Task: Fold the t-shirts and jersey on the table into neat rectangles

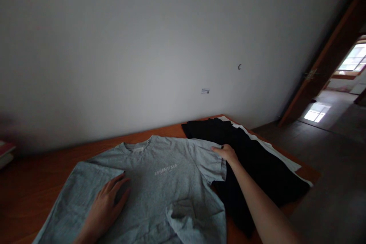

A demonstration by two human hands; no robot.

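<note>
A grey T-shirt [143, 194] with pale lettering on its chest lies spread on the wooden table, its collar toward the wall. Its left side is folded inward, and a bunched part of the cloth rises near the bottom of the view. My left hand [107, 202] rests on the folded left side, fingers stretched out. At the sleeve on the right, my right hand [227, 152] pinches the cloth between thumb and fingers. Black garments [260, 164] lie under my right forearm, partly beneath the shirt.
White cloth [281, 156] shows along the far edge of the black garments. The brown table [25, 190] stands against a pale wall [128, 53]. At the left edge are some stacked items [5, 152], perhaps books. An open door [323, 53] is on the right.
</note>
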